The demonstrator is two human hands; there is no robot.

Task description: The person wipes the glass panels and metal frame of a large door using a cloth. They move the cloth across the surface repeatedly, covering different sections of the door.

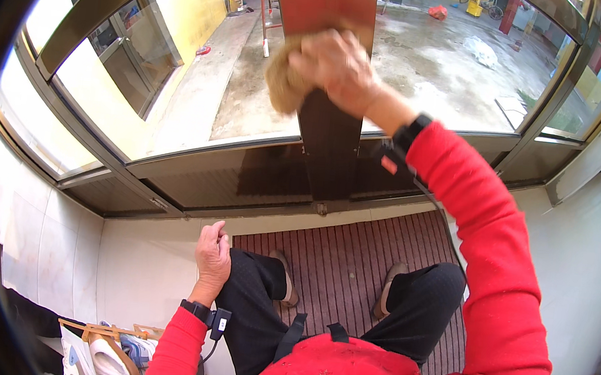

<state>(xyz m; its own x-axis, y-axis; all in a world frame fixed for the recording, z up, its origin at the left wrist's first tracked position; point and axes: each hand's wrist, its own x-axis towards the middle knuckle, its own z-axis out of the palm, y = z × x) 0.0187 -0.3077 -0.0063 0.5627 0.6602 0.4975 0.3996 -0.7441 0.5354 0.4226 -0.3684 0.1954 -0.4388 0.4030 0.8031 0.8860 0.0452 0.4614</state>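
My right hand [339, 72] is raised ahead of me and grips a tan cloth [286, 77], pressed against the dark centre post of a glass door [332, 136]. Both hand and cloth look a little blurred. Above them the post's surface shows reddish. My left hand [212, 255] is beside my left thigh, fingers loosely bent, with nothing seen in it. Each wrist wears a black band with a small device and a cable.
A striped brown doormat [349, 246] lies under my feet on pale floor tiles. At lower left, a wooden rack [86, 328] holds shoes [110, 359]. Beyond the glass are a wet concrete yard, a red ladder [266, 10] and a white plastic bag [480, 51].
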